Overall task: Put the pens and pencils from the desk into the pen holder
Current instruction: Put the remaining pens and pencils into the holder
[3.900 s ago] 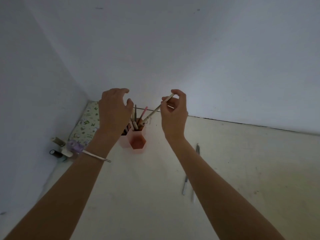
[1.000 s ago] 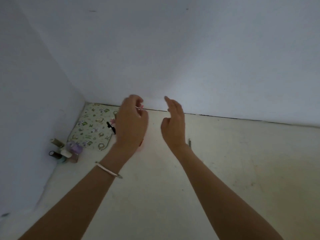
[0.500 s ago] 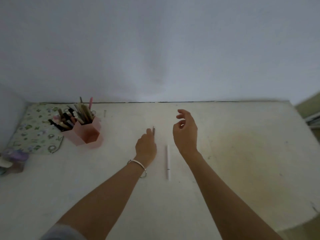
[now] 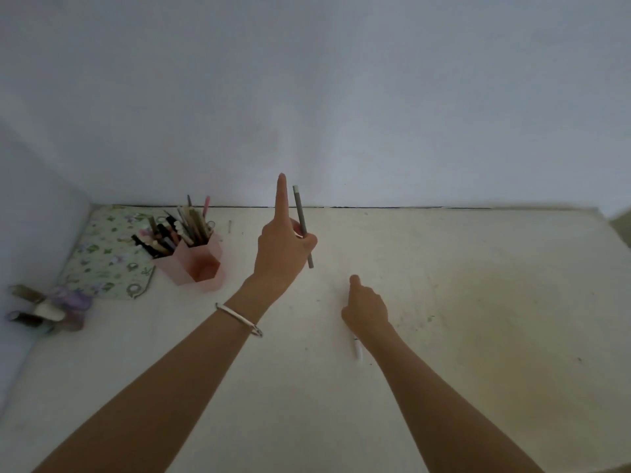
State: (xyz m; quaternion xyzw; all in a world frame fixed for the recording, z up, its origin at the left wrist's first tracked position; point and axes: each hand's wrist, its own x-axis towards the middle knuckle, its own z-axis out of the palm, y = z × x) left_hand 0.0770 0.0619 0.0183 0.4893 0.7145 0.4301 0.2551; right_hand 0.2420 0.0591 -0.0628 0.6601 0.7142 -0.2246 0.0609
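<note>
Pinching a grey pencil (image 4: 302, 227), left hand (image 4: 281, 254) fingers (image 4: 282, 196) closed.

No text, label, brand, number or sign can be read anywhere. The patterned mat (image 4: 106, 254) at the back left of the bench (image 4: 444, 302) carries small printed figures but no legible words. The pens in the pink pen holder (image 4: 196, 264), the grey pencil (image 4: 302, 227) and the small bottles (image 4: 44, 307) are too small and dim to show any lettering

pen holder (image 4: 196, 259) left, pen (image 4: 357, 349) right
</note>
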